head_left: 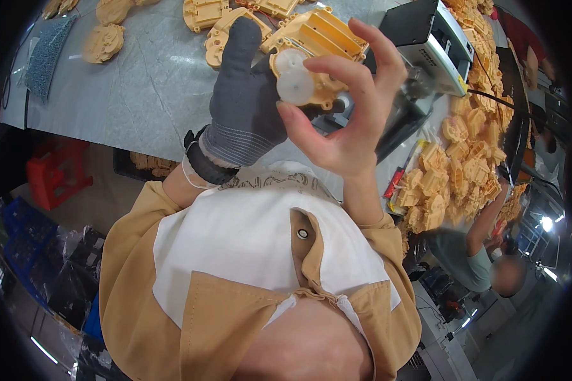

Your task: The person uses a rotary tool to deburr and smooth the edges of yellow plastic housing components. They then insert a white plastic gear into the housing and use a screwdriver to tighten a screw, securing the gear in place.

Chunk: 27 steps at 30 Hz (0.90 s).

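Observation:
My left hand, in a grey glove, supports a yellow plastic gear housing, its fingers mostly hidden beneath. Two white plastic gears lie in the housing's face, an upper gear and a lower gear, overlapping at their edges. Bare and curved over them is my right hand. Its thumb and index fingertips bracket the lower gear's rim, while the other fingers are raised. Just beyond my hands, larger yellow plastic housings rest on the grey tabletop.
A black-and-silver boxy device stands at the far right, its black cable running rightward. Yellow housings form a heap on the right, beside a red tool handle. A bag of bluish pellets lies left. Another person works at right.

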{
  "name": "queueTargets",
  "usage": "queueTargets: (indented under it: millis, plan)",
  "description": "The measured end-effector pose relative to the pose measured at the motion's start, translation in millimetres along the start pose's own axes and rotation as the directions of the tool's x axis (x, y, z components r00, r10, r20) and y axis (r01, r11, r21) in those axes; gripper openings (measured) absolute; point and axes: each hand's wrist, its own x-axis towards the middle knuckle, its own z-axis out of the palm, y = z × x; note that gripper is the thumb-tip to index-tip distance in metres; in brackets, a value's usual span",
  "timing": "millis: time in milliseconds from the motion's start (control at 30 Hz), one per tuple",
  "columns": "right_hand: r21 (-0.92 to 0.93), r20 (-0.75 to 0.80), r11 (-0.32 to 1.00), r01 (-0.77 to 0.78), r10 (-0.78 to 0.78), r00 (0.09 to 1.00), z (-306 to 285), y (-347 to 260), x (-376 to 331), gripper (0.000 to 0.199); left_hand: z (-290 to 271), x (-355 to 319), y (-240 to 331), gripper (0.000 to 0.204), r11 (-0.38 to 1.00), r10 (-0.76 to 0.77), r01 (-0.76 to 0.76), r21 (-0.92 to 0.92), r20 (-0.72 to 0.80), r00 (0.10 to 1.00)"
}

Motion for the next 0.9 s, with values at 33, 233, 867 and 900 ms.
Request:
queueTargets:
  millis: [33, 233, 867, 900]
  plan:
    - [0.007, -0.016, 1.000, 0.013, -0.012, 1.000, 2.1, 0.3, 0.4, 0.036, -4.8, 2.7, -0.3, 0.060, 1.000, 0.004, -0.004, -0.006, 0.060, 0.998]
    - [0.009, -0.025, 1.000, 0.000, 0.000, 1.000, 4.1, 3.1, -0.6, 0.034, 5.1, -2.7, -2.1, 0.060, 0.979, 0.111, -0.118, 0.165, 0.052, 0.992]
    - [0.061, -0.044, 0.997, -0.040, 0.043, 0.998, 0.0, 7.6, -6.5, 0.034, -23.2, 1.7, -2.7, 0.066, 0.989, 0.045, 0.014, -0.147, 0.388, 0.921]
    - [0.064, -0.048, 0.997, -0.039, 0.042, 0.998, 0.1, 8.0, -6.4, 0.034, -22.0, 1.2, -2.5, 0.066, 0.991, 0.039, 0.010, -0.131, 0.373, 0.927]
